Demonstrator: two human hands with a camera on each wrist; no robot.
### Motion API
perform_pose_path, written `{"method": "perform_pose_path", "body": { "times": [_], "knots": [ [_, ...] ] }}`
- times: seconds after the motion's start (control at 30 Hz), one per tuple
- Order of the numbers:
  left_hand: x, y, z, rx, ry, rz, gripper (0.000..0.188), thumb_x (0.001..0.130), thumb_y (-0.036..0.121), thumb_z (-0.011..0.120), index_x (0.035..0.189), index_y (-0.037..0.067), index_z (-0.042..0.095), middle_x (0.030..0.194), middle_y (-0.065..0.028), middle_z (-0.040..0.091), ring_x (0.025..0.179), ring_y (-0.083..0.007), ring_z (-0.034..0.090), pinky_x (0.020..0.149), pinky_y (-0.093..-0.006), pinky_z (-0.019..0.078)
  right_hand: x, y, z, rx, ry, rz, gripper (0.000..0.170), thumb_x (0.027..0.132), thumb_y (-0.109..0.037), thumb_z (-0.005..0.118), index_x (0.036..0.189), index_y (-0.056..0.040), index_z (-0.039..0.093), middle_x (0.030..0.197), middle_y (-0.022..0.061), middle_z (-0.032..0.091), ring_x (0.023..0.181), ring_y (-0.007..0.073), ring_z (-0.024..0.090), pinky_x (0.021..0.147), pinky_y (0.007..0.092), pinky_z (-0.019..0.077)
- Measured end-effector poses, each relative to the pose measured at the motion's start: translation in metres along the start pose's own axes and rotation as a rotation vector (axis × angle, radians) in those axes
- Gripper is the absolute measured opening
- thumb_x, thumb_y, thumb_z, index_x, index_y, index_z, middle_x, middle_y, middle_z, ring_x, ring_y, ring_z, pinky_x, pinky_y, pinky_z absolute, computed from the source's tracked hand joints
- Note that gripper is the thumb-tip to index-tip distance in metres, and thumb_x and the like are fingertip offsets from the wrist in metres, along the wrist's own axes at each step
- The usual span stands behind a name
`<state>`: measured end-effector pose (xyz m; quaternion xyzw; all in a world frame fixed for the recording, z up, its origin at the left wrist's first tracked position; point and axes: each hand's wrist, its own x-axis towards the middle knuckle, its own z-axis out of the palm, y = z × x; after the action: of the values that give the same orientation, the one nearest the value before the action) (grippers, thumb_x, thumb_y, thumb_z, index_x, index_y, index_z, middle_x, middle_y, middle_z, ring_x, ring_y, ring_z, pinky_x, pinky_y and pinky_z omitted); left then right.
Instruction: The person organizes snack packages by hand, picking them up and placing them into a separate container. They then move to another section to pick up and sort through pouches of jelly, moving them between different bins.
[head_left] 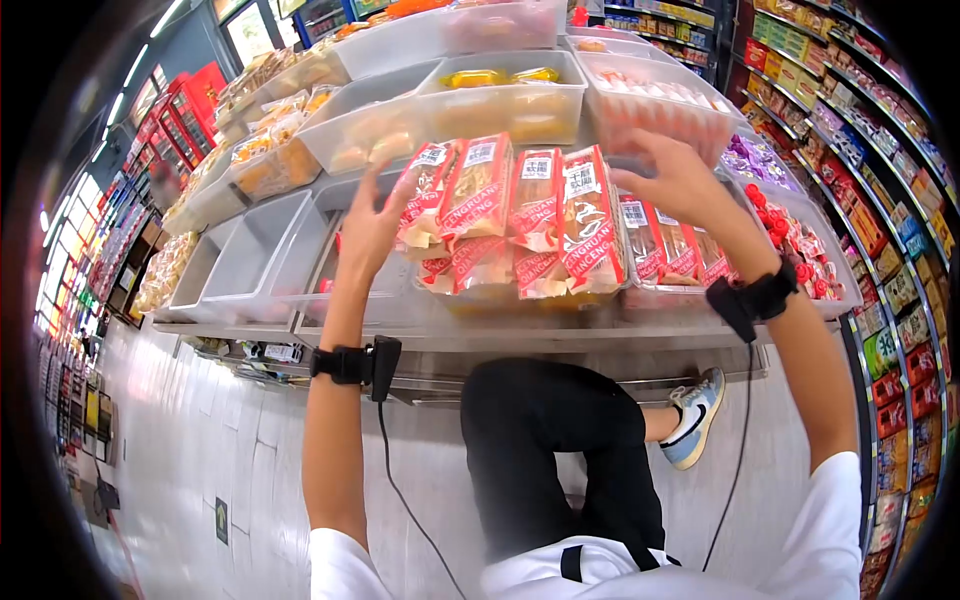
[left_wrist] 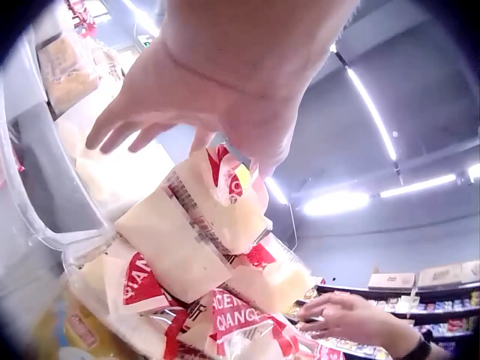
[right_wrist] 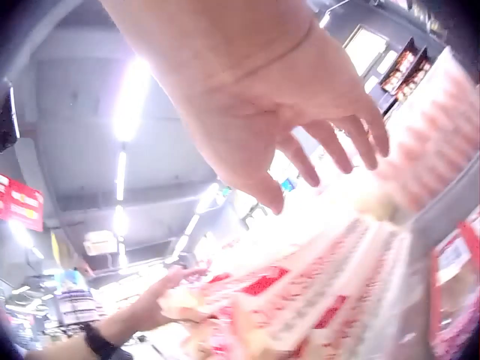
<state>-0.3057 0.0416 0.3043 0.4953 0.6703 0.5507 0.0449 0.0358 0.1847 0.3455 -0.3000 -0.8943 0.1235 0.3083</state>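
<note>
- Head view: the packet stack (head_left: pixel 540 215) was seen at the front of the display, with four upper packets (head_left: pixel 481 190) laid side by side over lower packets (head_left: pixel 470 268).
- The left hand (head_left: pixel 372 230) was held at the left side of the packet stack, its fingers spread wide; whether a packet was touched by them could not be told.
- The right hand (head_left: pixel 680 180) was raised beside the right end of the packet stack, its fingers spread and slightly bent, with nothing gripped.
- More red packets (head_left: pixel 665 250) were set to the right of the packet stack, and the red-wrapped sweets (head_left: pixel 795 240) were placed farther right.
- Behind the packet stack, yellow packs (head_left: pixel 473 78) were held in a clear bin (head_left: pixel 500 112).
- As judged, the packets had been gathered into two layers, and the upper row had been roughly lined up.
- The upper row was left slightly uneven, so some straightening could be judged undone; whether more packets were to be added could not be told.
</note>
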Motion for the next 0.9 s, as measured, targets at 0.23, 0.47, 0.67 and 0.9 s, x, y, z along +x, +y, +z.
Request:
{"method": "perform_pose_path", "body": {
  "times": [0.23, 0.47, 0.67, 0.9],
  "knots": [
    [-0.004, -0.011, 0.011, -0.232, -0.23, 0.02, 0.041, 0.096, 0.021, 0.06, 0.134, 0.006, 0.058, 0.135, -0.0142, 0.06, 0.125, -0.0199, 0.055, 0.104, -0.0313, 0.0423, 0.019, -0.112, 0.098, -0.021, -0.015, -0.284, 0.049, 0.08, -0.031, 0.076, 0.116, -0.0013, 0.063, 0.114, 0.0186, 0.065, 0.102, 0.0364, 0.065, 0.09, 0.0449, 0.0507],
    [-0.009, -0.017, 0.018, -0.227, -0.162, 0.168, 0.037, 0.101, 0.017, 0.052, 0.135, 0.002, 0.056, 0.133, -0.0124, 0.061, 0.124, -0.0184, 0.055, 0.106, -0.0314, 0.0405, 0.027, -0.097, 0.102, -0.204, 0.047, -0.323, 0.013, 0.081, -0.009, 0.064, 0.089, -0.0009, 0.068, 0.091, 0.0195, 0.069, 0.088, 0.0371, 0.069, 0.075, 0.0465, 0.0554],
    [-0.01, -0.01, 0.02, -0.357, -0.004, 0.061, 0.032, 0.1, 0.008, 0.047, 0.127, -0.002, 0.061, 0.125, -0.013, 0.064, 0.109, -0.016, 0.061, 0.097, -0.0307, 0.0464, 0.019, -0.053, 0.018, 0.181, 0.421, -0.112, 0.023, 0.082, -0.026, 0.071, 0.087, -0.0042, 0.073, 0.078, 0.0148, 0.07, 0.074, 0.0254, 0.069, 0.066, 0.0356, 0.0529],
    [-0.031, 0.032, 0.013, -0.559, 0.107, 0.166, 0.033, 0.103, 0.007, 0.041, 0.13, -0.003, 0.059, 0.131, -0.0145, 0.06, 0.114, -0.0175, 0.061, 0.097, -0.0314, 0.0505, -0.1, 0.027, -0.108, 0.288, 0.77, 0.076, 0.018, 0.092, -0.017, 0.07, 0.102, -0.0029, 0.073, 0.088, 0.0046, 0.072, 0.083, 0.0118, 0.068, 0.073, 0.0253, 0.0548]
  ]
}}
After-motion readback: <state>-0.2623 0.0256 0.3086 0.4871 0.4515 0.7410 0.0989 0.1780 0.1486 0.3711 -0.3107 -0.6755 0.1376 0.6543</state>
